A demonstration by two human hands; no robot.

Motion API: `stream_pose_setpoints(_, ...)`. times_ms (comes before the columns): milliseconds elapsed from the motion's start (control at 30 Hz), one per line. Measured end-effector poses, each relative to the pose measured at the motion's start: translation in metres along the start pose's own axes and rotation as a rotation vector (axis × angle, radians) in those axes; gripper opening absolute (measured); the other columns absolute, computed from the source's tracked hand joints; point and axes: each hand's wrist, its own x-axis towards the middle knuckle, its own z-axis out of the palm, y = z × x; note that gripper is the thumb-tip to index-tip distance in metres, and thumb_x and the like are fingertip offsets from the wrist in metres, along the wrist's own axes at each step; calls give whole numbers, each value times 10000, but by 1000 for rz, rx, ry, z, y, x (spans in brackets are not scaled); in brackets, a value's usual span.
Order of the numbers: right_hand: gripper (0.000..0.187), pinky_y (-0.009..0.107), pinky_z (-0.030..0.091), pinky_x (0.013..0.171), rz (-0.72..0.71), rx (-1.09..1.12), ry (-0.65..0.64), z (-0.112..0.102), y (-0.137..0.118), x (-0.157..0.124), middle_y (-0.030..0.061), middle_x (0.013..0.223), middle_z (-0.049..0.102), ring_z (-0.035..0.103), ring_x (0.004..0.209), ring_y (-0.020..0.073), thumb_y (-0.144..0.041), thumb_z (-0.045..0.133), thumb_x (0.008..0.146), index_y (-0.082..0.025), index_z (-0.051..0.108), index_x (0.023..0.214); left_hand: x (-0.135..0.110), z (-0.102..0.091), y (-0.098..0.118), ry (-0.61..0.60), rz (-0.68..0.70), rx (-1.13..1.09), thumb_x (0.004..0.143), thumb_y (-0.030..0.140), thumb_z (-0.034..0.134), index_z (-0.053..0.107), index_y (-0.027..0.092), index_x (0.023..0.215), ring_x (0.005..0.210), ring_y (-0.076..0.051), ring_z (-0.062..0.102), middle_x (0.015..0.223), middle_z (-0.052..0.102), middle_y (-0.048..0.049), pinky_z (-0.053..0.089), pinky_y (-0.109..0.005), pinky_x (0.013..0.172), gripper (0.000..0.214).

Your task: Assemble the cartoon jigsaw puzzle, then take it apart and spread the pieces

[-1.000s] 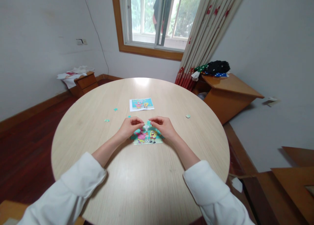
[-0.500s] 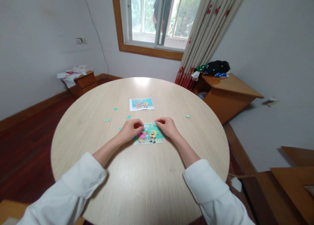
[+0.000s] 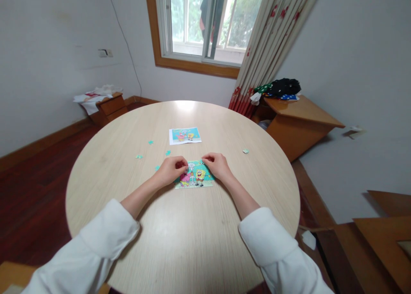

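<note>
In the left hand (image 3: 173,170) and right hand (image 3: 218,164), we saw thumb and fingertips drawn together along the far side of the cartoon jigsaw puzzle (image 3: 194,177); whether they pinched pieces, we could not tell. The puzzle lay mid-tabletop (image 3: 180,242). Toward the far edge lay a printed picture (image 3: 185,136); four loose pieces (image 3: 139,156) lay toward the left edge, one piece (image 3: 245,151) toward the right.

2 hands (image 3: 173,170) (image 3: 218,164), 1 puzzle (image 3: 201,175), 1 sheet (image 3: 185,135)
</note>
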Motion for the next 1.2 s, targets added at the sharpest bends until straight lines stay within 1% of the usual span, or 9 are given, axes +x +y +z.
stream_pose_setpoints(233, 104, 264, 471, 665, -3, -31, 13, -2, -5, -3, 28, 695, 702, 613, 652, 150, -184, 605, 697, -183, 709, 694, 0, 1, -3, -15, 19, 22, 681, 247, 593, 607, 155, 656, 574, -132, 569, 606, 630, -11, 442, -247, 572, 96)
stream_pose_setpoints(500, 104, 259, 453, 650, -16, -66, 12, 0, -3, -2, 16, 678, 684, 590, 633, 143, -185, 598, 695, -193, 702, 693, 0, 2, -6, -30, 26, 16, 691, 249, 590, 607, 160, 673, 564, -131, 573, 603, 635, -7, 439, -245, 565, 93)
stream_pose_setpoints(700, 67, 285, 424, 692, -40, -166, 21, 1, -3, -3, 36, 721, 642, 557, 698, 158, -197, 633, 688, -182, 698, 681, -1, 2, -3, -37, 19, 22, 694, 240, 577, 598, 162, 670, 549, -124, 564, 596, 623, -2, 429, -237, 549, 85)
stream_pose_setpoints(867, 56, 284, 409, 701, -52, -182, 14, 2, -3, -3, 27, 735, 602, 524, 705, 151, -205, 640, 694, -179, 690, 694, -1, 2, -2, -41, 30, 39, 695, 249, 571, 598, 163, 672, 548, -128, 554, 595, 618, -4, 426, -243, 548, 93)
stream_pose_setpoints(1000, 72, 287, 409, 707, -48, -147, 12, 3, -2, -3, 24, 735, 593, 517, 692, 148, -197, 609, 706, -178, 678, 706, 0, 2, -3, -42, 22, 37, 697, 250, 564, 592, 161, 672, 562, -133, 564, 601, 619, -12, 432, -252, 564, 96)
stream_pose_setpoints(1100, 125, 280, 416, 697, -24, -65, 46, 2, 1, 0, 19, 735, 595, 515, 668, 142, -185, 551, 721, -176, 671, 757, 0, 1, -3, -36, 16, 32, 697, 256, 566, 589, 157, 670, 575, -136, 571, 614, 622, -20, 438, -258, 579, 105)
stream_pose_setpoints(1200, 146, 270, 420, 676, 3, 3, 72, 1, 5, 3, 5, 708, 588, 507, 648, 138, -187, 537, 702, -173, 660, 779, 1, 1, -4, -32, 15, 28, 696, 263, 567, 590, 154, 673, 586, -138, 574, 626, 622, -23, 445, -264, 586, 114)
